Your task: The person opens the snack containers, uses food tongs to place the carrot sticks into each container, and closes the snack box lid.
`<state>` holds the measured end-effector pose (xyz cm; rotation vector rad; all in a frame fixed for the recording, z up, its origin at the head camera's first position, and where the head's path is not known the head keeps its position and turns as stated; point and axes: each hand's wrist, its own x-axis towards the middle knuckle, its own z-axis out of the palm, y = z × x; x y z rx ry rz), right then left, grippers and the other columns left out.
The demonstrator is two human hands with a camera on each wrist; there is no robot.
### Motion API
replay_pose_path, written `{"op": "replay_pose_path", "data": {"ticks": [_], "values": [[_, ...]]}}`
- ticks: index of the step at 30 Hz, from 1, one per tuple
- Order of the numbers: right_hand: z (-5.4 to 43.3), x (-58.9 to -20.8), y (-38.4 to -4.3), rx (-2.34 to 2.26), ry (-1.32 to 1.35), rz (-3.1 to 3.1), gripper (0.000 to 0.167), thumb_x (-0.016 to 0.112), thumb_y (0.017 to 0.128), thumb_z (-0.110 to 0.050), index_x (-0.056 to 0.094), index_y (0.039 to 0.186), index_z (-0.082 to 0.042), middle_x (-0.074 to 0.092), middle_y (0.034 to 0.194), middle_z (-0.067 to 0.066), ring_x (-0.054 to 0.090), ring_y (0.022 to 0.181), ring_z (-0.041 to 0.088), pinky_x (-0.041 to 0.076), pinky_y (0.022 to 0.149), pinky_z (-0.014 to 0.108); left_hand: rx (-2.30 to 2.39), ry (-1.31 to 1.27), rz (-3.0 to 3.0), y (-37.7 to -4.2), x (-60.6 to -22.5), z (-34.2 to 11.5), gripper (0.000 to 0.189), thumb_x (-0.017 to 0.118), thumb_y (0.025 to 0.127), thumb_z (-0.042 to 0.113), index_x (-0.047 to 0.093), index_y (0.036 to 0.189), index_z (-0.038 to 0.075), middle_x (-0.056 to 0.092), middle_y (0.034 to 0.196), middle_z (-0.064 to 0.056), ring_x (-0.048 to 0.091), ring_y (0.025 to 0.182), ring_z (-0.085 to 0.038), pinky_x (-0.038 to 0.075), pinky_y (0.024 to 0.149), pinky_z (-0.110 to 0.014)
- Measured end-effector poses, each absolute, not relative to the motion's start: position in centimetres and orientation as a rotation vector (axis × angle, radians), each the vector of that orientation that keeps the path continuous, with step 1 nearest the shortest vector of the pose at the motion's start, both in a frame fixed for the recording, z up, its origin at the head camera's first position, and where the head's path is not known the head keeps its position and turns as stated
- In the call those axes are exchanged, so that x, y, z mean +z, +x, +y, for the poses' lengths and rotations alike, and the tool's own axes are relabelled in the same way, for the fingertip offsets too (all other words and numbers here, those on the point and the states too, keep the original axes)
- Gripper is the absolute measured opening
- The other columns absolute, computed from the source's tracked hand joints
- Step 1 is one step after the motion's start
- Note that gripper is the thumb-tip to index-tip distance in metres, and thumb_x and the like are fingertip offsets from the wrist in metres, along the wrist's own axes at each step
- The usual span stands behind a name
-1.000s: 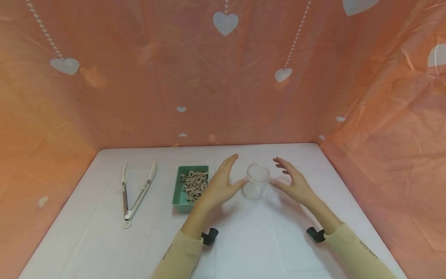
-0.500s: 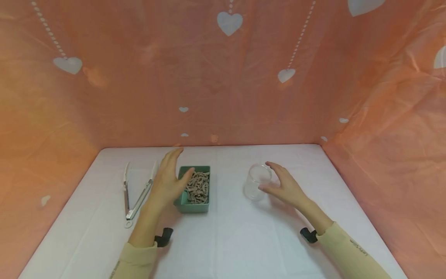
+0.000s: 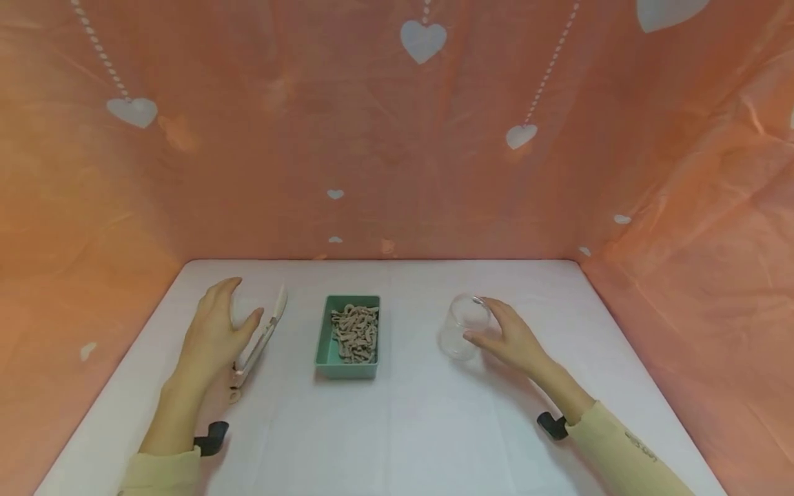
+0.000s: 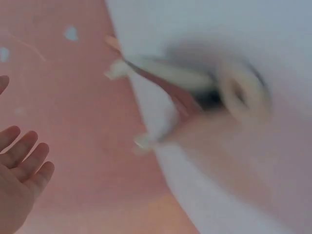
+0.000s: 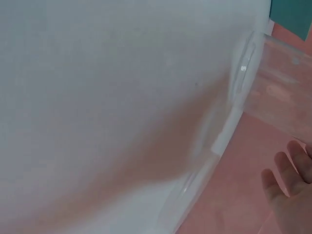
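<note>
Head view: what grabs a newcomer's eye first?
Probably the orange-pink backdrop filling the upper part, with its pale hearts. Next, the green tray near the middle of the white table, holding a heap of brownish curls. Then the left hand, partly hiding the tongs on the left, and the right hand at the clear cup on the right.

The head camera faces forward and down; closer wrist views share its tabletop (image 3: 409, 427).
</note>
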<state>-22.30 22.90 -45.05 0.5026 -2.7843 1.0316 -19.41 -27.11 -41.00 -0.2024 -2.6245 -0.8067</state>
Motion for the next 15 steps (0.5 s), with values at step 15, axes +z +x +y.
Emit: {"op": "replay_pose_path", "data": {"ticks": [15], "values": [[22.9,-45.9,-22.4,1.168,0.579,-2.703,0.063,0.08,0.09,-0.02,0.054,0.144,0.002,0.063,0.137,0.021,0.06,0.124,0.043,0.046,0.103,0.061,-0.59,-0.113,-2.928,-19.8,-44.6,-32.6,0.076,0.071,0.096,0.032,0.041,0.137,-0.025,0.043,0.135,-0.046,0.045,0.12,-0.064,0.038,0.097,-0.074]]}}
